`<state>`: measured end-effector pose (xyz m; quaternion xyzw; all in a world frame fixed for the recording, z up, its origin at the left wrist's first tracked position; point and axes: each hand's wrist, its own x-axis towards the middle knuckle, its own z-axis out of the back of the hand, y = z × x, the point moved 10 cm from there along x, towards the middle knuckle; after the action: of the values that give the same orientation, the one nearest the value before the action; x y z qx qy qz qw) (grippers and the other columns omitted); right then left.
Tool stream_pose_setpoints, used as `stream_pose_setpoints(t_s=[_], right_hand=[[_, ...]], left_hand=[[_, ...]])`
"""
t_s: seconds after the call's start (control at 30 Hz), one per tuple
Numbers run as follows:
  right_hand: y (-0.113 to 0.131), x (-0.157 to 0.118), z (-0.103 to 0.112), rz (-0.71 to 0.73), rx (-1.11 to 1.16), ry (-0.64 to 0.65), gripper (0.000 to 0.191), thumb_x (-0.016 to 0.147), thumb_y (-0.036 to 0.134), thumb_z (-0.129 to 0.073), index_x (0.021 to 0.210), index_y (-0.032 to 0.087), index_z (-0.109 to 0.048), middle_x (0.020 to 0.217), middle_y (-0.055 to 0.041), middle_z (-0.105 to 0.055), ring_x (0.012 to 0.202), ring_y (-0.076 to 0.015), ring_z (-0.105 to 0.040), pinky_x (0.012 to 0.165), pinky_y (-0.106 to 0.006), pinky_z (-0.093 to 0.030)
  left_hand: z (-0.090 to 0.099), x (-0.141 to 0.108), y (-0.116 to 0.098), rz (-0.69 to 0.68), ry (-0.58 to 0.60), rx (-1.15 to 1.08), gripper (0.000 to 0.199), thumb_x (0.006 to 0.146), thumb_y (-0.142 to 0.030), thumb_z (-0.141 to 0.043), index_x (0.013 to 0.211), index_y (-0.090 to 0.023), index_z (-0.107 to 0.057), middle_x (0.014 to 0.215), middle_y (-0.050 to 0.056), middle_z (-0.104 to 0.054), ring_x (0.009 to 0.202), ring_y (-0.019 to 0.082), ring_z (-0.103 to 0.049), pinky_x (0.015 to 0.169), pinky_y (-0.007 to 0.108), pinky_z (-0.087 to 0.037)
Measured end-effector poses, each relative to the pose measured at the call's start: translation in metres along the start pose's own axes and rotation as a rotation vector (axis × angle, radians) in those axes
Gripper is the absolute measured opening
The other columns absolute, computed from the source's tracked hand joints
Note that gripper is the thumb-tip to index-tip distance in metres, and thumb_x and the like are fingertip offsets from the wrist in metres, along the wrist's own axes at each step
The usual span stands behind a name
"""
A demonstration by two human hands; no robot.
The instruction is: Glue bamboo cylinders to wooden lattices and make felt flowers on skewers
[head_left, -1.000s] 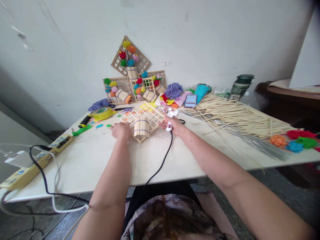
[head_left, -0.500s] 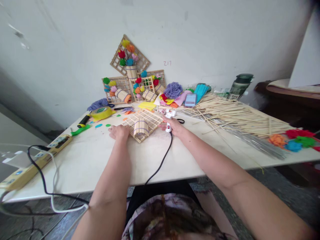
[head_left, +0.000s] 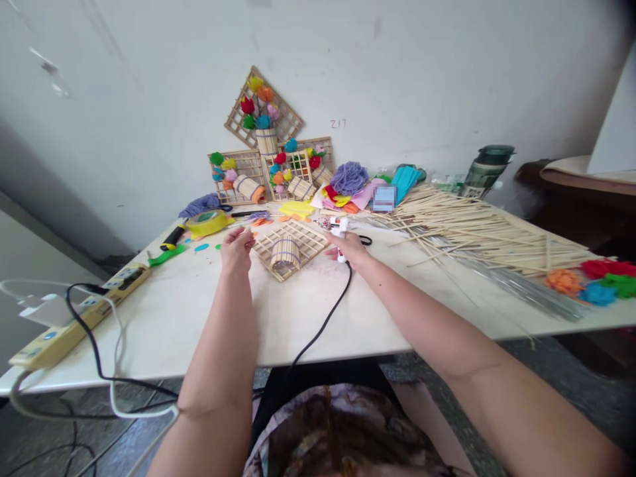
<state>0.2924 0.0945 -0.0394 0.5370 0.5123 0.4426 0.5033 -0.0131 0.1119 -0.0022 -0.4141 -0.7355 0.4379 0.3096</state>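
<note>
White bench [head_left: 308, 321], one lattice panel [head_left: 311, 244] lying on it between the two hands, turned as a diamond, one corner aimed near, one far. Right hand [head_left: 354, 248] sits just right of the panel's right corner, fingers wrapped round a glue gun [head_left: 340, 226]; it looks the nearer hand, contact with the corner unclear. Left hand [head_left: 237, 248] is just off the left corner, fingers curled together; can't tell if they pinch anything. So panel lies right of left hand, left of right hand. Smallest: stick bundle [head_left: 285, 252], on the panel's near half, sticks running near to far.
</note>
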Motion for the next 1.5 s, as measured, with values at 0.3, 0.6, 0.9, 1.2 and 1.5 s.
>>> stream_pose_setpoints(t_s=[0.3, 0.6, 0.9, 1.2, 1.5], right_hand=[[0.007, 0.0, 0.001, 0.063, 0.02, 0.002, 0.023, 0.075, 0.031, -0.067, 0.09, 0.015, -0.06, 0.081, -0.0035, -0.068, 0.048, -0.0109, -0.063, 0.037, -0.018, -0.046], [0.005, 0.002, 0.0, 0.062, 0.014, 0.02, 0.025, 0.074, 0.034, -0.066, 0.089, 0.015, -0.06, 0.086, -0.0046, -0.068, 0.048, -0.0109, -0.062, 0.039, -0.019, -0.047], [-0.003, 0.01, 0.002, 0.081, -0.047, 0.023, 0.029, 0.072, 0.038, -0.067, 0.088, 0.014, -0.063, 0.092, -0.0079, -0.068, 0.07, -0.0149, -0.065, 0.045, -0.019, -0.047], [-0.002, 0.008, 0.002, 0.064, -0.05, 0.022, 0.026, 0.073, 0.038, -0.067, 0.082, 0.014, -0.062, 0.079, -0.0065, -0.068, 0.064, -0.0129, -0.063, 0.046, -0.019, -0.047], [-0.002, 0.008, 0.005, 0.049, -0.012, 0.008, 0.03, 0.073, 0.042, -0.065, 0.086, 0.015, -0.062, 0.078, -0.0054, -0.068, 0.063, -0.015, -0.065, 0.047, -0.022, -0.048]], left_hand=[[-0.018, -0.007, 0.003, 0.036, 0.139, -0.055, 0.022, 0.056, -0.007, -0.068, 0.076, -0.014, -0.059, 0.064, 0.002, -0.062, 0.063, 0.01, -0.061, 0.064, 0.022, -0.051], [0.005, 0.004, -0.006, -0.119, 0.047, 0.46, 0.03, 0.051, -0.022, -0.072, 0.078, -0.015, -0.062, 0.058, -0.002, -0.057, 0.057, 0.01, -0.054, 0.058, 0.023, -0.043], [-0.003, 0.005, 0.003, -0.133, 0.279, 1.537, 0.04, 0.054, -0.01, -0.056, 0.088, -0.026, -0.069, 0.086, 0.008, -0.064, 0.095, 0.028, -0.056, 0.079, 0.037, -0.043], [-0.018, 0.011, 0.009, -0.432, 0.416, 1.372, 0.033, 0.046, -0.004, -0.061, 0.068, -0.028, -0.066, 0.064, 0.005, -0.063, 0.095, 0.034, -0.05, 0.088, 0.049, -0.034], [-0.037, -0.004, 0.003, -0.61, 0.536, 1.276, 0.029, 0.054, -0.014, -0.066, 0.08, -0.027, -0.068, 0.075, 0.004, -0.066, 0.084, 0.027, -0.051, 0.087, 0.041, -0.033]])
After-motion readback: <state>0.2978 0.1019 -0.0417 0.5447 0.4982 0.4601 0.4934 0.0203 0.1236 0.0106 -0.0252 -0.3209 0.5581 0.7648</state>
